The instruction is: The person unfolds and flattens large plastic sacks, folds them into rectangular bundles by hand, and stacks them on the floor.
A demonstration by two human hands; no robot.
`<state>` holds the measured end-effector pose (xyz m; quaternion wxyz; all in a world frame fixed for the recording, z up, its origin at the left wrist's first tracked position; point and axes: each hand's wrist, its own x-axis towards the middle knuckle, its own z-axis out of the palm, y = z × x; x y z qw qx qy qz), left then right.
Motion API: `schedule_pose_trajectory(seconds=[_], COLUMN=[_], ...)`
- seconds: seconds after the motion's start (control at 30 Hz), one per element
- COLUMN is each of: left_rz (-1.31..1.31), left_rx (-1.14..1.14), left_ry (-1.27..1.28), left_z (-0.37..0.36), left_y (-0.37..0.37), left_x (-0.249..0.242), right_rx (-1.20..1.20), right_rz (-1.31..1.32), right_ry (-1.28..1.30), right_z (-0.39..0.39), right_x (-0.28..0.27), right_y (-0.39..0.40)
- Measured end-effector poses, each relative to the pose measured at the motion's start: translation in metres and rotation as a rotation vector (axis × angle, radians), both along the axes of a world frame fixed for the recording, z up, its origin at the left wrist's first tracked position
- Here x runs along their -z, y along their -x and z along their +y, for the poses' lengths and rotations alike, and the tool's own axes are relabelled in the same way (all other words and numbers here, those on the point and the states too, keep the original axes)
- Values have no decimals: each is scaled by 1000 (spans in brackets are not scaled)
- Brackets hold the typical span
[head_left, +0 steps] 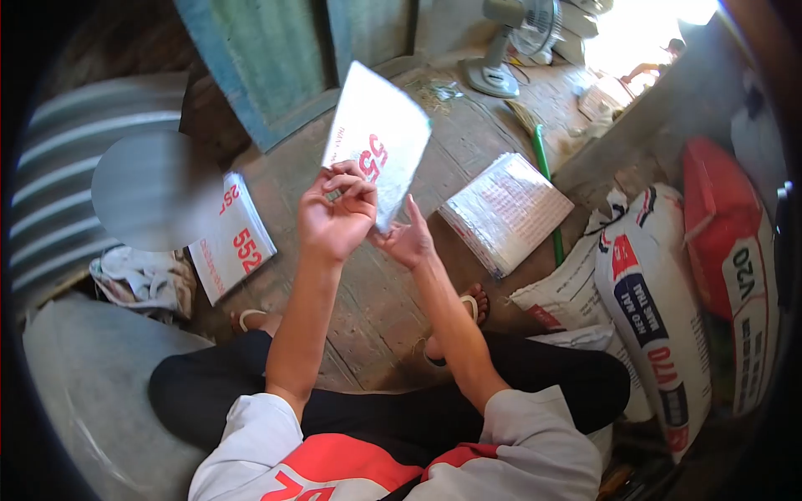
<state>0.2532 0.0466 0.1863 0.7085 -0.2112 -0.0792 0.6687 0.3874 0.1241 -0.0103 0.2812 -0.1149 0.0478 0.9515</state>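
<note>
A flat white printed sheet with a red "552", perhaps a folded sack, is tilted up in front of me. My left hand has its fingers curled in at the sheet's lower left edge. At the bottom corner my right hand grips it, thumb pointing up and the other fingers partly hidden. Left of my arms, a stack of similar sheets with red "552" print lies on the floor. To the right is another stack, pale with faint reddish lettering.
Full sacks lean along the right side, a red and white one among them. A green-handled broom lies behind the right stack. A fan stands near the blue door. Corrugated metal and a crumpled cloth are at left.
</note>
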Motion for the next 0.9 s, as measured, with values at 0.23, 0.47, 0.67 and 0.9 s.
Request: schedule_pose_trajectory(seconds=[0.23, 0.47, 0.67, 0.9], left_rz=[431, 2532, 2509, 2405], left_rx=[-83, -305, -88, -470], left_ry=[-209, -35, -11, 250], left_z=[0, 17, 13, 32], left_y=[-19, -58, -43, 20], left_x=[11, 75, 82, 105], right_rx=[550, 420, 409, 419], right_rz=[-345, -636, -573, -699], right_ry=[-423, -705, -684, -776], right_z=[33, 26, 15, 24], right_x=[-69, -73, -44, -62], right_y=[-73, -59, -41, -52])
